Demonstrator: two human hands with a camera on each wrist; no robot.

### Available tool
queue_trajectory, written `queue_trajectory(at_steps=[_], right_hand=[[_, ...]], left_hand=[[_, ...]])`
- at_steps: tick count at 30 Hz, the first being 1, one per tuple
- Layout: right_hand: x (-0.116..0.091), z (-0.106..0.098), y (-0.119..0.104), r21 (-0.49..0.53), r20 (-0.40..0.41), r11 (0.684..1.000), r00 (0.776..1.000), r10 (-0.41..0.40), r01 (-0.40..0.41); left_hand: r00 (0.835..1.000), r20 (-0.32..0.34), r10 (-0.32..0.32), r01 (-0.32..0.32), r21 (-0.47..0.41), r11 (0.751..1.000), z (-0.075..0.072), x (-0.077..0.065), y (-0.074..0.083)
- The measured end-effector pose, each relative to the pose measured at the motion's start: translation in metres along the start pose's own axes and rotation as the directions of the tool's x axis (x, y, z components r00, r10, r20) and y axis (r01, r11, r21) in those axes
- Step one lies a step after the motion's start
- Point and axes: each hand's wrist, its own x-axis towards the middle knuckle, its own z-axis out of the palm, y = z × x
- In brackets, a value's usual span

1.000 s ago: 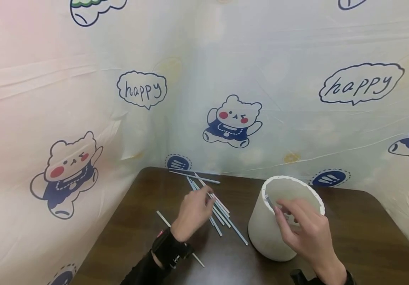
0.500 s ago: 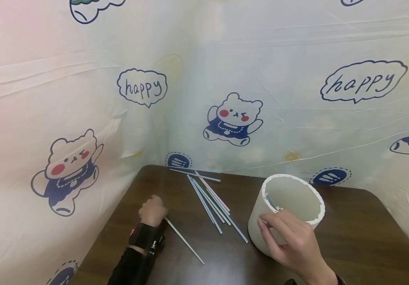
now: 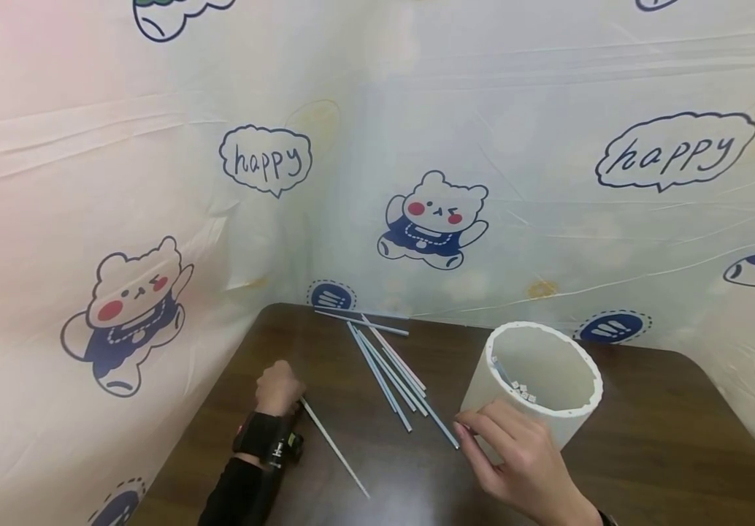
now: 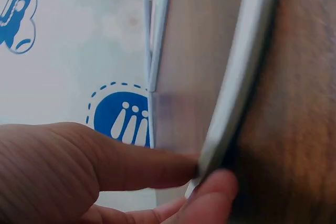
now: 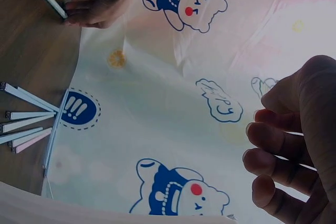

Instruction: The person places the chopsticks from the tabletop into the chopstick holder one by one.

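At the left of the table, my left hand (image 3: 279,389) pinches the far end of a thin pale stick (image 3: 334,447), which slants toward the front edge. In the left wrist view the thumb and fingertips close round this stick (image 4: 228,87) near its end. My right hand (image 3: 515,456) hovers before a tall white round bin (image 3: 476,394), fingers loosely bent. Nothing shows between those fingers in the right wrist view. Several sticks (image 3: 522,391) stand inside the bin, only their upper ends showing along the near wall.
Between the hands lies a loose fan of several blue, white and pink sticks (image 3: 380,377). Two more blue sticks (image 3: 377,326) lie across the back edge of the brown table (image 3: 410,482). A printed cloth (image 3: 522,241) with bears hangs behind and to the left.
My left hand has moved from over the fanned sticks to the pale stick at the left and taken its end. My right hand has drawn from the bin's rim toward the left and front.
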Motion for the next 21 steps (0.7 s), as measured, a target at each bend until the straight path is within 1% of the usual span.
queue_trajectory(at_steps=[3, 4, 5, 10, 11, 12, 13, 17, 21], right_hand=[[-0.003, 0.0, 0.0, -0.011, 0.004, 1.0, 1.0, 0.014, -0.014], [-0.004, -0.001, 0.0, -0.016, 0.007, 1.0, 1.0, 0.021, -0.021], [-0.005, -0.001, 0.0, -0.021, 0.012, 0.999, 0.999, 0.032, -0.032], [-0.009, -0.003, 0.001, -0.035, 0.022, 0.998, 0.998, 0.052, -0.051], [-0.009, -0.004, 0.001, -0.035, 0.022, 0.998, 0.998, 0.051, -0.05], [-0.008, -0.004, 0.001, -0.035, 0.018, 0.998, 0.999, 0.046, -0.045], [-0.008, -0.004, 0.002, -0.036, 0.014, 0.998, 0.999, 0.043, -0.042], [-0.005, -0.004, 0.001, -0.035, -0.01, 0.999, 1.0, 0.026, -0.026], [-0.003, -0.005, 0.002, -0.03, -0.019, 0.999, 0.999, 0.028, -0.028]], left_hand=[[0.999, 0.041, -0.024, 0.026, -0.035, 0.999, -0.003, 0.001, 0.002], [0.999, 0.044, -0.015, 0.017, -0.039, 0.999, -0.003, 0.001, 0.002], [0.999, 0.045, 0.008, -0.006, -0.05, 0.999, 0.0, 0.004, -0.002], [0.998, 0.037, 0.055, -0.05, -0.126, 0.991, 0.003, 0.004, -0.001], [0.998, 0.037, 0.057, -0.051, -0.149, 0.987, 0.003, 0.003, 0.0], [0.998, 0.033, 0.052, -0.046, -0.157, 0.987, 0.0, -0.001, 0.006], [0.998, 0.03, 0.061, -0.055, -0.173, 0.983, 0.0, -0.002, 0.007], [0.993, 0.007, 0.117, -0.113, -0.212, 0.971, -0.008, -0.008, 0.02], [0.985, -0.039, 0.17, -0.175, -0.248, 0.953, -0.017, -0.016, 0.035]])
